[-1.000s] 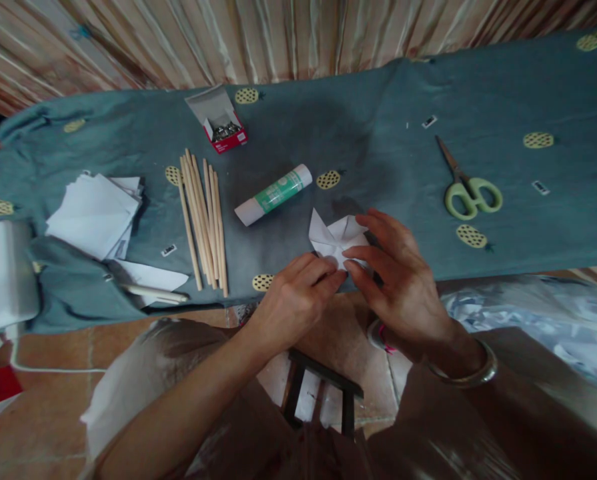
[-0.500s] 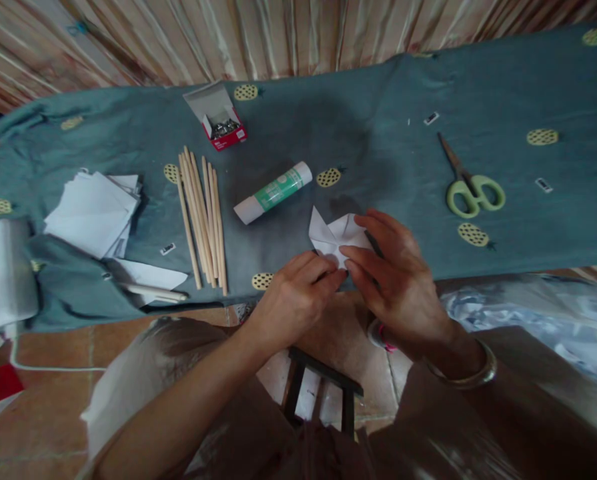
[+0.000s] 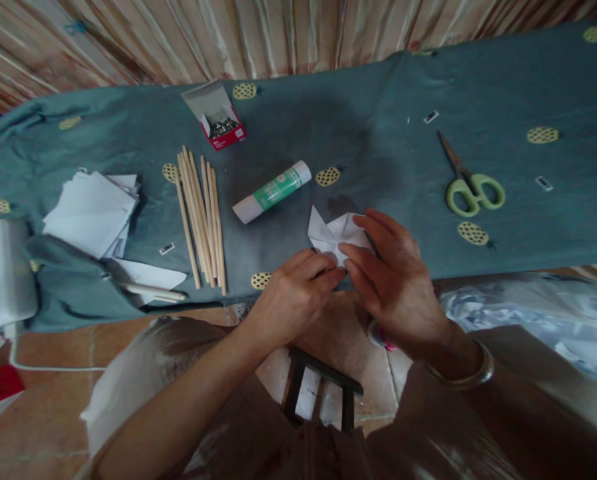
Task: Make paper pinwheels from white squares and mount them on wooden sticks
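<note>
A folded white paper [image 3: 331, 233] with a pointed flap standing up at its left lies at the table's front edge. My left hand [image 3: 298, 290] has its fingers closed on the paper's lower edge. On the right side, my right hand [image 3: 393, 273] rests its fingertips on the paper, thumb and fingers bent around it, with a bracelet at the wrist. Behind the paper lies a glue stick [image 3: 273, 192] with a green label, its cap on.
Left of the glue stick lie wooden sticks [image 3: 203, 223], then a stack of white papers [image 3: 93, 213]. An open red box [image 3: 223, 127] of metal pins stands farther back. Green-handled scissors [image 3: 473, 190] lie at the right. A white device [image 3: 3, 273] sits far left.
</note>
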Demonstrator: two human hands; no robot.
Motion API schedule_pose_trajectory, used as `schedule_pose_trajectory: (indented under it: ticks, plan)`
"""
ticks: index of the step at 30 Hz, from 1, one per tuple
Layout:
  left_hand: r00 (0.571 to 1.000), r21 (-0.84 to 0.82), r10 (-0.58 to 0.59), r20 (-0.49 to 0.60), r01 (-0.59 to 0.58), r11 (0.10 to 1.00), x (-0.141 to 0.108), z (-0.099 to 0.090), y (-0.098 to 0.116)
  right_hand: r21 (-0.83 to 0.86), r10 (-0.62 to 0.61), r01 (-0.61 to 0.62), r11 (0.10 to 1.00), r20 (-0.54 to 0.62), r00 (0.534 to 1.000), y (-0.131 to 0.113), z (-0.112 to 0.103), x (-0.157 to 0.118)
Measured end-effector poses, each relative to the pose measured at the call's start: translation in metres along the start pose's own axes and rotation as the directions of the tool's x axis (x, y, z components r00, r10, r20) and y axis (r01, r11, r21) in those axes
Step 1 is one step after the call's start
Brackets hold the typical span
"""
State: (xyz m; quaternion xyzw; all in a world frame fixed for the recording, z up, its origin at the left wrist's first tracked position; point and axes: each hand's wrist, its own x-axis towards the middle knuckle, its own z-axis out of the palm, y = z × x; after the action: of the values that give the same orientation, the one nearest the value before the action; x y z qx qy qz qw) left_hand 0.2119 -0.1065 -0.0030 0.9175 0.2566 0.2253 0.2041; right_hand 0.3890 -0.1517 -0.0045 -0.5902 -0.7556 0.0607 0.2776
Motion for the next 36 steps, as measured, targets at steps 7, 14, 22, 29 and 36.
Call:
schedule_pose_trajectory:
  ticks: [7, 14, 22, 29, 36]
  plan:
    - [1.0, -0.019, -0.007, 0.01, 0.007, 1.0, 0.0, -0.001, 0.0, -0.147, -0.055, 0.062, 0.987, 0.051, 0.997, -0.002, 0.002, -0.001]
    - [1.0, -0.037, -0.015, 0.007, 0.015, 0.999, -0.001, 0.0, 0.0, -0.168, -0.139, 0.14, 0.976, 0.021, 0.99, -0.004, 0.007, -0.002]
    - [0.994, -0.172, -0.087, -0.072, 0.073, 0.982, -0.001, -0.008, -0.003, -0.082, -0.121, 0.127, 0.989, 0.07, 0.99, -0.002, 0.006, -0.003]
    - [0.938, -0.344, -0.311, -0.152, 0.245, 0.906, -0.004, -0.016, -0.017, -0.062, -0.107, 0.113, 0.992, 0.098, 0.989, 0.0, 0.001, 0.002]
    - [0.867, -0.371, -0.469, -0.167, 0.386, 0.845, -0.007, -0.02, -0.024, -0.115, -0.184, 0.188, 0.975, 0.047, 0.982, 0.002, 0.001, 0.004]
